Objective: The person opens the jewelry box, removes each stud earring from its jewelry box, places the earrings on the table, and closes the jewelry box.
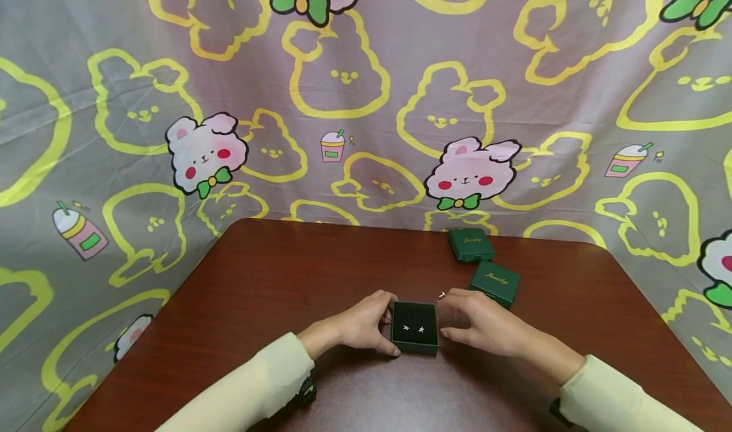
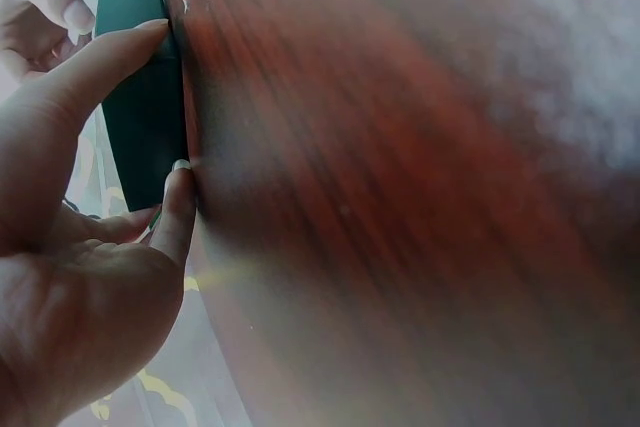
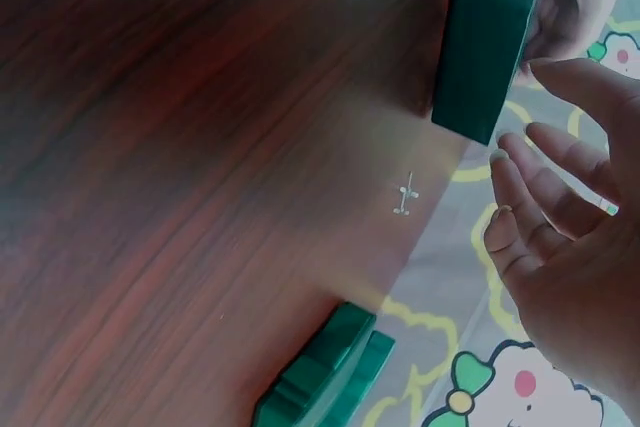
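A small dark green jewelry box (image 1: pixel 415 343) sits uncovered on the table, its black insert (image 1: pixel 414 314) facing up. Two tiny silver star-shaped earrings (image 1: pixel 421 330) show against the insert. My left hand (image 1: pixel 366 324) grips the box from its left side, with the thumb at the near corner. In the left wrist view that thumb (image 2: pixel 120 57) lies along the box's green side. My right hand (image 1: pixel 480 321) is beside the box's right side, its fingers loosely bent and holding nothing. A small silver earring (image 3: pixel 405 195) lies near the right fingertips.
Two green boxes with gold "Jewelry" lettering stand beyond my right hand: a nearer one (image 1: pixel 496 279) and a farther one (image 1: pixel 471 244). The reddish-brown wooden table (image 1: pixel 286 267) ends at a patterned cloth (image 1: pixel 366 101) behind it.
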### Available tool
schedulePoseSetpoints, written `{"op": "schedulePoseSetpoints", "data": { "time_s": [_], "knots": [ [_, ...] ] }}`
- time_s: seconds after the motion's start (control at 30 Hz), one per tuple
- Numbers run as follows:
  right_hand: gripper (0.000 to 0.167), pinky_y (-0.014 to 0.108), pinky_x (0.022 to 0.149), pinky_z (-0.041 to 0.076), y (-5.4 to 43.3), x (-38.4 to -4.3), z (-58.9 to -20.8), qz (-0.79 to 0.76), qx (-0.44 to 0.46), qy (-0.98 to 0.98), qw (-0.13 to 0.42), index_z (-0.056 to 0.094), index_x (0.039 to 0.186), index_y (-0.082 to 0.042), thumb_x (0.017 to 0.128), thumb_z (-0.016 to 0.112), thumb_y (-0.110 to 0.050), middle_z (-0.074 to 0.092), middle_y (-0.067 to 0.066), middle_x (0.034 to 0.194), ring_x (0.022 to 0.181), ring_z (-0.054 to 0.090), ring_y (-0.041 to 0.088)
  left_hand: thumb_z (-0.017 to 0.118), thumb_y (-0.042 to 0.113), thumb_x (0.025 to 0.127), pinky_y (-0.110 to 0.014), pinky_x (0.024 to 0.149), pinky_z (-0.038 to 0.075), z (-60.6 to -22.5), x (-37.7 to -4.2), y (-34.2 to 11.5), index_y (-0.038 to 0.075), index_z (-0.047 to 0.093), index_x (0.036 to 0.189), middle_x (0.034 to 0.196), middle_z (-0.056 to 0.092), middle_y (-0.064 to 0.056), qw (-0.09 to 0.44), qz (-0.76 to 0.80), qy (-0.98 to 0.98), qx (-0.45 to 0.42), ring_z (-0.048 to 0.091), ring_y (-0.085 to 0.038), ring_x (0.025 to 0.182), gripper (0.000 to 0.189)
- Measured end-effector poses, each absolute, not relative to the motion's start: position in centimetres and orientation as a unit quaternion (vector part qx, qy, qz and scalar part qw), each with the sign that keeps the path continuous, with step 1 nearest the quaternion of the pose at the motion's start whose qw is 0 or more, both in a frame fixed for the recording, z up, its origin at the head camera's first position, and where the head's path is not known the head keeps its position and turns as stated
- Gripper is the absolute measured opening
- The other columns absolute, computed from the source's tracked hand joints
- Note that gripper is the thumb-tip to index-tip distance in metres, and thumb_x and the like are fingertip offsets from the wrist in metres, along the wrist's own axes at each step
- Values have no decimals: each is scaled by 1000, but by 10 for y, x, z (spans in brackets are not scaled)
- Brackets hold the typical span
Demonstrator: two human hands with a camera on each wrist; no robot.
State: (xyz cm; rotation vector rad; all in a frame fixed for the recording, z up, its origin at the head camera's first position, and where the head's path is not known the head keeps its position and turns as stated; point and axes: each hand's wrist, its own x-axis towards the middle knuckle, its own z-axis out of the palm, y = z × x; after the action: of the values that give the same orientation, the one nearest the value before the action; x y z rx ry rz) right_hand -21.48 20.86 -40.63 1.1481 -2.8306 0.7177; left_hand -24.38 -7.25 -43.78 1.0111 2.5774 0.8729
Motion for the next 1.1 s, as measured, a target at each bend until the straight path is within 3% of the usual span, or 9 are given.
{"op": "schedulePoseSetpoints", "data": {
  "time_s": [0.2, 0.3, 0.47, 0.57, 0.83, 1.1],
  "knots": [
    [26, 29, 77, 55, 199, -212, -407, 241, 392, -888, -14, 71, 115, -10, 92, 77, -20, 65, -2, 107, 90, 62, 9, 97, 27, 67, -19, 86, 46, -438, -244, -73, 6, 52, 127, 106, 51, 2, 118, 301, 881, 345, 54, -6, 93, 78],
    [25, 30, 79, 55, 193, -213, -409, 235, 404, -884, -18, 72, 115, -11, 93, 76, -20, 65, -2, 108, 92, 62, 10, 97, 27, 67, -19, 86, 46, -439, -244, -72, 6, 52, 127, 106, 51, 1, 118, 300, 882, 345, 54, -7, 93, 78],
    [23, 46, 103, 49, 186, -213, -410, 202, 417, -886, -18, 72, 115, -12, 93, 75, -18, 66, -4, 108, 101, 62, 9, 97, 28, 68, -19, 86, 46, -438, -244, -73, 7, 52, 128, 107, 51, 1, 123, 299, 882, 343, 54, -7, 94, 78],
    [22, 53, 109, 43, 182, -214, -411, 187, 421, -888, -16, 72, 114, -12, 93, 76, -17, 66, -4, 107, 102, 62, 8, 97, 28, 68, -20, 87, 46, -438, -244, -73, 7, 52, 129, 108, 51, 1, 126, 300, 881, 342, 54, -7, 95, 79],
    [19, 40, 91, 53, 176, -217, -412, 159, 431, -888, -7, 74, 108, -13, 90, 79, -16, 66, -5, 100, 95, 61, 10, 96, 29, 69, -19, 87, 46, -439, -244, -73, 6, 51, 130, 109, 51, 1, 129, 301, 881, 342, 53, -8, 96, 79],
    [13, 38, 89, 53, 170, -219, -411, 140, 414, -899, -17, 75, 101, -15, 89, 80, -17, 65, -6, 97, 93, 59, 11, 96, 28, 70, -20, 88, 46, -438, -244, -73, 5, 51, 131, 110, 52, -1, 131, 305, 880, 340, 54, -8, 97, 80]
  ]
}}
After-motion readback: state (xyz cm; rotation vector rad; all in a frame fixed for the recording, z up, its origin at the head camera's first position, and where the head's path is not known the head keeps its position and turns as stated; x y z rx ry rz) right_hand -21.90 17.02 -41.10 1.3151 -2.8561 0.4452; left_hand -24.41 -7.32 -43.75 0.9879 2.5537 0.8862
